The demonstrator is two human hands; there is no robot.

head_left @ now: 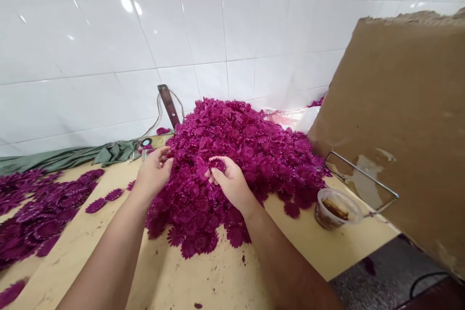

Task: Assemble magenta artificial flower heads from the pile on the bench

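While your right hand [227, 178] pinches a round, magenta-purple flower piece with a toothed edge [218, 164] between thumb and curled fingers, your left hand [154, 169] is half curled at the left flank of the heap, its thumb bent toward the fingertips; you cannot tell from this view whether it has hold of anything. The pinched piece is just in front of a big, mounded heap of matching purple flower pieces [232, 128], which covers the middle of the tan, dark-specked worktop [366, 244] and rises toward its far edge, by the white tiled wall [254, 24]. Toward the worktop's left edge you have a second, flatter spread of purple flower pieces [47, 208], with two loose purple flower pieces [114, 194] between it and your left forearm. A crumpled grey-green cloth [118, 152] lies along the far edge at the left, and a dark reddish-brown bar [169, 106] stands tilted behind the heap. Near the right corner, you have a round, translucent plastic tub with dark brown contents [336, 210], just beside a bent metal wire frame [363, 174] in front of a large brown cardboard panel [395, 106].
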